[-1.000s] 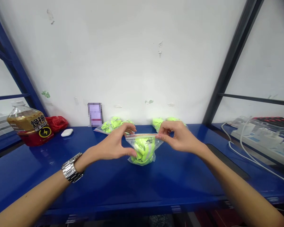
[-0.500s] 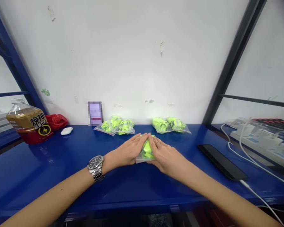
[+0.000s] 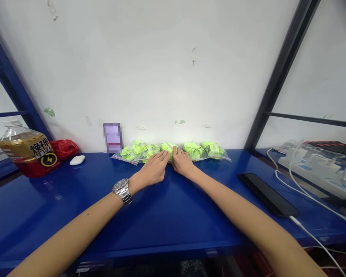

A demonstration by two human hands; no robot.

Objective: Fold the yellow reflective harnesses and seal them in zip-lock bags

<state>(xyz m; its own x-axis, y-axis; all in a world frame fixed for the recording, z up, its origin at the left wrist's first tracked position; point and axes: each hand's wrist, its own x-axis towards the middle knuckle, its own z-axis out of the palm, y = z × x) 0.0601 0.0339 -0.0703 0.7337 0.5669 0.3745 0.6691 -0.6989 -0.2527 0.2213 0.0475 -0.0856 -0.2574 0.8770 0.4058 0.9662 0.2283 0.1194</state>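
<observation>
In the head view, a clear plastic bag of folded neon-yellow cloth with grey strips (image 3: 167,146) lies near the wall. My left hand (image 3: 154,167), with a steel watch at the wrist, presses close-set fingers on its near left side. On its right side my right hand (image 3: 183,162) grips with bent fingers. The hands cover the bag's front part. Two similar bags (image 3: 134,150) (image 3: 151,151) sit just left of it, and two more (image 3: 193,150) (image 3: 213,149) sit to the right, forming a row.
A blue table (image 3: 173,215) meets a white wall. On the left are a large drink bottle (image 3: 29,150), a red plastic bag (image 3: 64,149) and a white case (image 3: 77,160). A blurred upright panel (image 3: 113,137) leans behind. A black phone (image 3: 268,194), cables and power strips (image 3: 320,165) lie right.
Both hands have carried the held bag away from me and slightly left, into the gap between the two pairs of bags. The view has shifted a little.
</observation>
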